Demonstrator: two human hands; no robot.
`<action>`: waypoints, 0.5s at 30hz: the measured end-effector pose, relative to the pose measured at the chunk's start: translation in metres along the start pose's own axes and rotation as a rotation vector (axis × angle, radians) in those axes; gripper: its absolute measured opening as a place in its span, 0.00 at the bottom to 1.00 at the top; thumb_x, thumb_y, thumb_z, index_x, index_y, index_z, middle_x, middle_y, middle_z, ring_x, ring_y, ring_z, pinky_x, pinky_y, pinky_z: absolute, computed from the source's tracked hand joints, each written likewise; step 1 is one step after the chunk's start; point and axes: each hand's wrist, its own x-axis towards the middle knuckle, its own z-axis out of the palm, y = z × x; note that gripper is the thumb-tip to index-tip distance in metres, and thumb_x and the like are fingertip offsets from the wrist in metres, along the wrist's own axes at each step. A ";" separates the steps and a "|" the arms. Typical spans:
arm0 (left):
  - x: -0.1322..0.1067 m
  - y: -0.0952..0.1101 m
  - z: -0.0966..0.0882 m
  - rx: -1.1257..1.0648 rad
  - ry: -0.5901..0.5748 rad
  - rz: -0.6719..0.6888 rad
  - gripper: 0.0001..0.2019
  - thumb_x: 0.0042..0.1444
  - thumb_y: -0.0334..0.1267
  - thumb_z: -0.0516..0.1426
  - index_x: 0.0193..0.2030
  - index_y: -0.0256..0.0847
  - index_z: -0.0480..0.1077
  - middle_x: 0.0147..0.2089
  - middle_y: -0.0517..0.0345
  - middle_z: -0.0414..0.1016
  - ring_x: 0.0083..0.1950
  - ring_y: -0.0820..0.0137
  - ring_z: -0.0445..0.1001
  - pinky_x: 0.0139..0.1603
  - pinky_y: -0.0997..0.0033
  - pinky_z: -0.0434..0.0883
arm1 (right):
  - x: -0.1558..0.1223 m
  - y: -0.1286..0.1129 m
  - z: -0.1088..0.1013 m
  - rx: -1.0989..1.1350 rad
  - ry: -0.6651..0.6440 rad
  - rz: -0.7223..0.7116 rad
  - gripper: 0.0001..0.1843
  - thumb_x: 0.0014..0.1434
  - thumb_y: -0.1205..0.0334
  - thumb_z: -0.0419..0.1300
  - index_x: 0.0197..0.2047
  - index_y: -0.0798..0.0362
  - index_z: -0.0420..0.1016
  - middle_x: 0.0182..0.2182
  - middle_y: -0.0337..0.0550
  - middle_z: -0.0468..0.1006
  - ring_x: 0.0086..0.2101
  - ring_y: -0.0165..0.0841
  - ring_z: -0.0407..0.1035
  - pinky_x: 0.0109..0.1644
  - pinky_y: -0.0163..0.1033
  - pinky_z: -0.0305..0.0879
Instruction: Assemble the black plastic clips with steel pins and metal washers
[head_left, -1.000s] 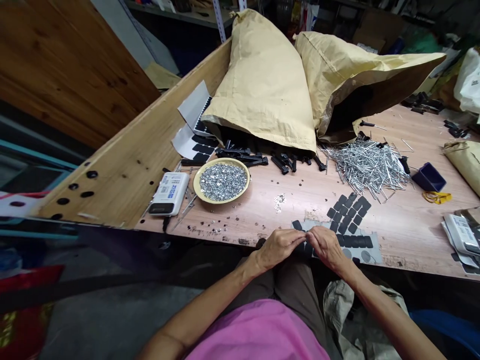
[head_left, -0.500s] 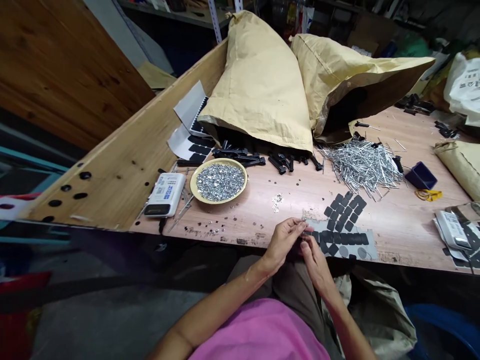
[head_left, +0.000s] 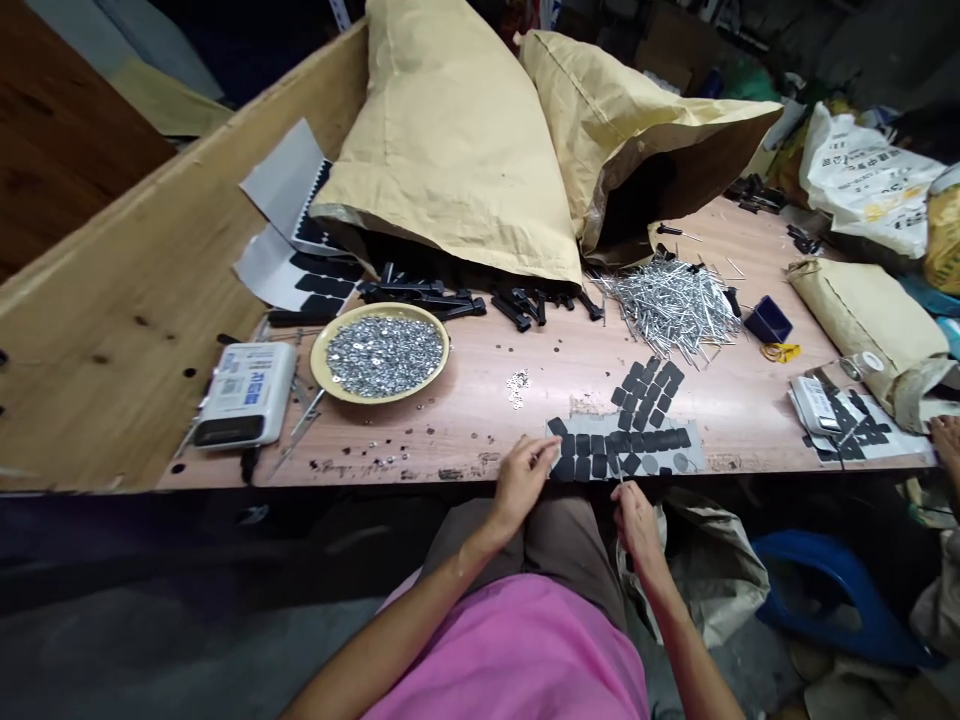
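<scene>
My right hand (head_left: 637, 518) is closed around a thin metal pin (head_left: 619, 472) that points up toward the grey backing sheet (head_left: 694, 460). Rows of black rounded-square pads (head_left: 582, 446) cover most of that sheet. At its left end, my left hand (head_left: 525, 487) has thumb and forefinger pinched together; whatever lies between them is too small to make out. Loose black pads (head_left: 646, 395) lie just behind the sheet. A few tiny silver pieces (head_left: 517, 388) are scattered behind my left hand.
A yellow bowl (head_left: 319, 375) holds small metal pieces. A pile of metal pins (head_left: 671, 308), a dark blue box (head_left: 768, 322), a white device (head_left: 247, 395) and large paper sacks (head_left: 457, 150) are on the table. At the right edge is another person's hand (head_left: 946, 440).
My hands, together half a second ago, are now apart: the left at the sheet's left end, the right lower right with the pin. The view has shifted right, showing another person's hand.
</scene>
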 end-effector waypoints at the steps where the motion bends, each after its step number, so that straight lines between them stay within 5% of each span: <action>1: 0.005 -0.005 -0.006 0.032 0.072 0.027 0.10 0.54 0.37 0.54 0.38 0.41 0.76 0.38 0.54 0.77 0.39 0.68 0.74 0.41 0.71 0.70 | 0.003 0.004 -0.005 -0.075 0.072 -0.026 0.13 0.56 0.54 0.41 0.26 0.49 0.59 0.13 0.28 0.51 0.13 0.26 0.48 0.15 0.30 0.45; 5: 0.019 -0.023 -0.023 0.180 0.239 0.116 0.11 0.55 0.36 0.53 0.40 0.40 0.75 0.38 0.53 0.77 0.36 0.69 0.74 0.38 0.71 0.70 | 0.009 0.009 -0.012 -0.422 0.205 -0.143 0.15 0.56 0.59 0.41 0.23 0.49 0.62 0.17 0.34 0.62 0.19 0.30 0.58 0.21 0.32 0.50; 9: 0.021 -0.031 -0.025 0.242 0.279 0.196 0.12 0.56 0.37 0.52 0.40 0.40 0.75 0.38 0.53 0.78 0.36 0.68 0.75 0.38 0.71 0.70 | 0.008 0.009 -0.015 -0.737 0.236 -0.057 0.15 0.60 0.64 0.43 0.24 0.50 0.62 0.17 0.34 0.62 0.18 0.28 0.58 0.23 0.33 0.45; 15: 0.020 -0.035 -0.026 0.221 0.303 0.226 0.12 0.57 0.37 0.50 0.39 0.38 0.75 0.38 0.52 0.79 0.39 0.67 0.76 0.40 0.70 0.71 | 0.008 0.014 -0.023 -0.689 0.204 -0.147 0.18 0.62 0.65 0.37 0.22 0.49 0.57 0.15 0.34 0.57 0.17 0.28 0.53 0.21 0.34 0.44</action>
